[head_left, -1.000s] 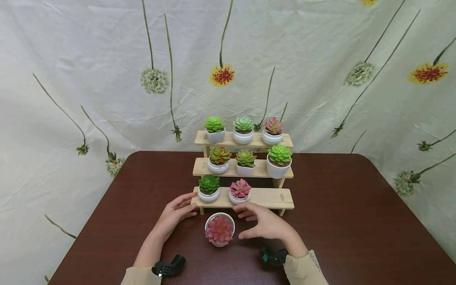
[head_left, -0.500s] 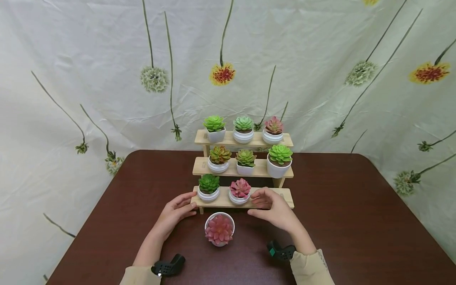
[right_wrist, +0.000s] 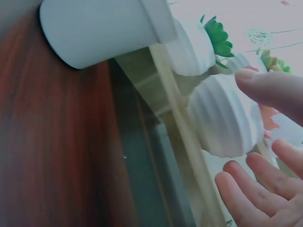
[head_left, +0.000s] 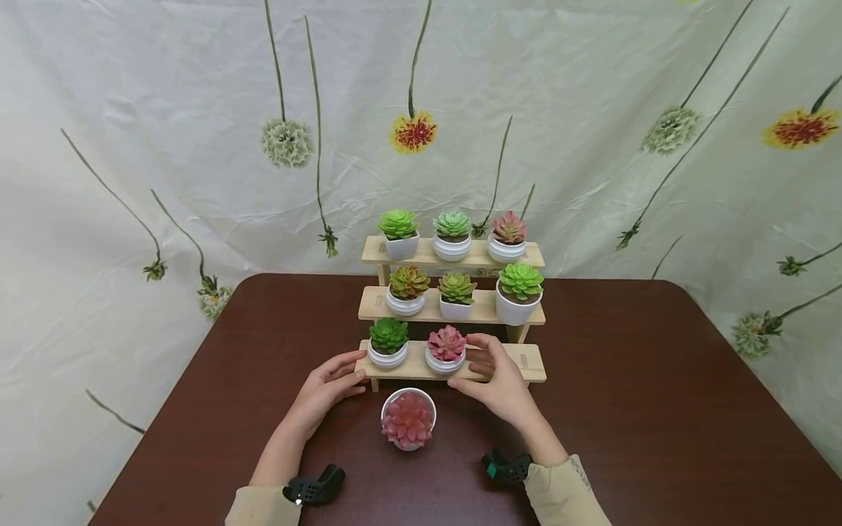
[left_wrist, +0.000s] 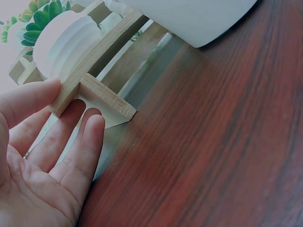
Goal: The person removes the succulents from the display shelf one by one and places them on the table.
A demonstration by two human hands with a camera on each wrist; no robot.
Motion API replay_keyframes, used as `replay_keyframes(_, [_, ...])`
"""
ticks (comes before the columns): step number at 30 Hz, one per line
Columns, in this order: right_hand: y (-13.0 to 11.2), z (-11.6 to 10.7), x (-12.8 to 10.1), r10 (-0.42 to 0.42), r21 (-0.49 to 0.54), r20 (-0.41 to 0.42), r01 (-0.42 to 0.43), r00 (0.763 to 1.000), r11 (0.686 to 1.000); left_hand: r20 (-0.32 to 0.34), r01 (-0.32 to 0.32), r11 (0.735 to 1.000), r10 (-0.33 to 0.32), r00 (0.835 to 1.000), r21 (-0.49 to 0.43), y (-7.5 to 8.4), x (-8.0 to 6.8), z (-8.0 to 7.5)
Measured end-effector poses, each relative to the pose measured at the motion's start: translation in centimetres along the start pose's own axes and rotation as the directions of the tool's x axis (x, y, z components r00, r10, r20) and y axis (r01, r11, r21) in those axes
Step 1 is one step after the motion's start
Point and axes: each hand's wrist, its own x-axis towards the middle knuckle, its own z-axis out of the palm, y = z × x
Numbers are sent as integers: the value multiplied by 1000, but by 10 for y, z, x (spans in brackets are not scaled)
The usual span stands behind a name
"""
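A three-tier wooden stand (head_left: 526,361) carries small white pots of succulents. On its bottom shelf stand a green succulent (head_left: 388,342) and a small pink succulent (head_left: 446,348). My left hand (head_left: 355,376) touches the shelf's left end with straight fingers, and the left wrist view shows them against the wooden end (left_wrist: 104,97). My right hand (head_left: 476,365) is at the pink succulent's ribbed pot (right_wrist: 227,118), thumb above and fingers below, spread and not closed on it. A larger pink succulent in a white pot (head_left: 408,420) stands on the table in front of the stand.
The stand sits on a dark brown table (head_left: 625,409) against a flowered cloth backdrop (head_left: 592,109). The middle and top shelves each hold three pots. The right part of the bottom shelf is bare. A black wrist camera sits on each forearm.
My right hand moved away from the large pink pot on the table up to the bottom shelf, beside the small pink succulent. The left hand stayed at the shelf's end.
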Motion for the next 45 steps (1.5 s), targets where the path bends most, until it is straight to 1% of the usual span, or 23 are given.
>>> replay_keyframes(4, [4,5,0,-36,-27,-7,35,999,999,-5,1,1000,-1,1000,0,0,0,1])
replay_keyframes(7, [6,11,-1,-46,-62,-14,45,999,997,-8,10,1000,-10,1000,7,0,0,1])
replay_keyframes(15, [9,20,-3,-57,-146,-95,43,994,988,-7,7,1000,-7,1000,5,-1,0,1])
replay_keyframes(22, [12,24,-2,-68,-218,-139,37,988,975,-5,9,1000,-9,1000,15,-1,1,2])
replay_keyframes(25, [12,25,-2,-63,-223,-156,27,986,975,-5,9,1000,-9,1000,12,-1,1,2])
replay_keyframes(34, [11,23,0,-114,-257,-185,64,976,964,-10,3,1000,-3,1000,11,0,1,2])
replay_keyframes(38, [11,19,1,-110,-263,-188,58,976,963,-11,2,1000,-2,1000,6,-1,2,2])
replay_keyframes(41, [11,15,2,-92,-252,-185,43,979,967,-7,2,1000,-2,1000,4,-1,2,2])
replay_keyframes(45, [12,6,3,-73,-229,-143,38,987,973,-3,3,1000,-3,1000,12,-2,2,2])
